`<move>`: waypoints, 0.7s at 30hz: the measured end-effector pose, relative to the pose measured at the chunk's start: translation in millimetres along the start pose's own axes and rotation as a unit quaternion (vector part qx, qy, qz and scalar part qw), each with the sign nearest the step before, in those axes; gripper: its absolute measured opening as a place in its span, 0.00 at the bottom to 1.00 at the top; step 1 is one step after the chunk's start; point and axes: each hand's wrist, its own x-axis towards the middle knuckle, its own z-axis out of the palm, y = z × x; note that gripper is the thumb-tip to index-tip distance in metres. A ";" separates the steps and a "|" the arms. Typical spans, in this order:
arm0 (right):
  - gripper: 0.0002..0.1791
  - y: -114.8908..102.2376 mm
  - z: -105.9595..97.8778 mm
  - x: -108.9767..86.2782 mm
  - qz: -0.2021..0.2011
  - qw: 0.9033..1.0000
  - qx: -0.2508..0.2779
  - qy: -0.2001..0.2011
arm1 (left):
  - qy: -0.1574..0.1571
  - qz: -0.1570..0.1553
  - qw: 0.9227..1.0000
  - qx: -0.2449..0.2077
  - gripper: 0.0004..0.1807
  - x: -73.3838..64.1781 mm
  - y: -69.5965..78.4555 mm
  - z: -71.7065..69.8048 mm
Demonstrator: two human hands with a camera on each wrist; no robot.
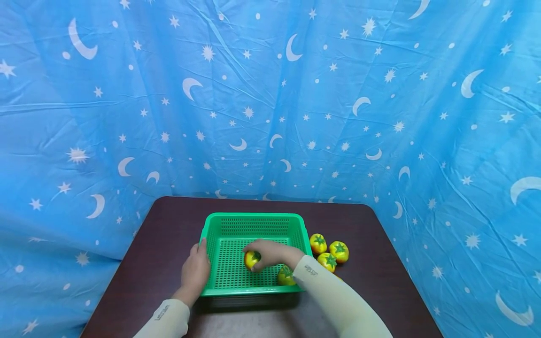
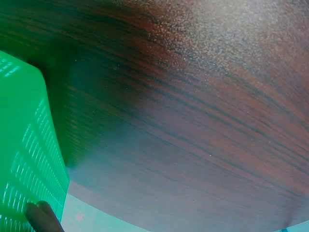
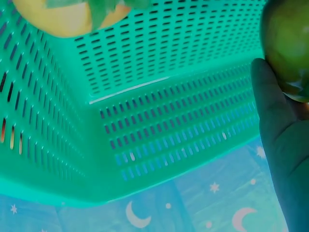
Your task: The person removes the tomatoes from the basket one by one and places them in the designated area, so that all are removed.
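Observation:
A green plastic basket [image 1: 253,289] with slotted walls stands on the table. Over its floor, my right hand [image 1: 270,253] holds a yellow-red tomato [image 1: 251,261] with a green star-shaped top between thumb and fingers. In the right wrist view the held tomato [image 3: 289,48] is at the upper right edge, beside a finger. A second tomato [image 1: 285,277] sits in the basket's near right corner, partly behind my right forearm. With fairly straight fingers, my left hand [image 1: 196,270] rests against the basket's left side; its fingertips [image 2: 41,216] touch the outer wall in the left wrist view.
Several more tomatoes [image 1: 339,251] lie on the dark wood table [image 1: 372,291] just right of the basket, one mostly hidden by my right sleeve. A blue curtain [image 1: 270,117] with white moons and stars hangs behind the table and at both sides.

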 end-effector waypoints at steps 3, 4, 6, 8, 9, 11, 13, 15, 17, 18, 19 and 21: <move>0.35 1.7 -3.4 -2.3 0.008 1.000 0.009 0.002 | 0.000 0.000 1.000 -0.003 0.31 -0.2 -0.1 0.1; 0.35 2.3 -4.4 -2.8 0.011 1.000 0.012 0.003 | 0.000 -0.001 1.000 -0.004 0.31 -0.3 -0.1 -0.1; 0.35 3.7 -6.1 -3.2 0.013 1.000 0.014 0.005 | 0.000 -0.001 1.000 -0.005 0.31 -0.6 0.4 -0.5; 0.35 4.6 -7.5 -3.3 0.014 1.000 0.013 0.009 | 0.000 -0.001 1.000 -0.004 0.31 -0.6 0.2 -0.6; 0.35 4.9 -8.4 -3.4 0.013 1.000 0.012 0.011 | 0.000 0.000 1.000 -0.004 0.31 -0.5 0.0 -0.5; 0.35 5.6 -10.1 -4.2 0.014 1.000 0.014 0.012 | 0.002 0.000 1.000 -0.003 0.31 -0.7 0.1 -0.4; 0.35 6.4 -12.2 -5.9 0.013 1.000 0.016 0.013 | 0.003 -0.001 1.000 -0.004 0.31 -0.8 0.0 -0.2; 0.35 7.8 -14.9 -8.4 0.014 0.999 0.024 0.016 | 0.003 -0.002 1.000 -0.006 0.31 -0.8 -0.2 0.1; 0.35 9.5 -18.4 -11.5 0.015 0.999 0.035 0.021 | 0.003 -0.003 1.000 -0.007 0.31 -0.8 -0.4 0.1; 0.35 10.5 -20.6 -13.1 0.014 0.999 0.037 0.025 | 0.003 -0.004 1.000 -0.008 0.31 -0.7 -0.4 0.0; 0.35 11.6 -22.8 -14.6 0.013 0.999 0.041 0.030 | 0.003 -0.004 1.000 -0.008 0.31 -0.5 -0.7 0.1; 0.35 14.3 -27.6 -17.3 0.012 0.998 0.046 0.039 | 0.003 -0.004 1.000 -0.008 0.31 -0.1 -0.9 0.0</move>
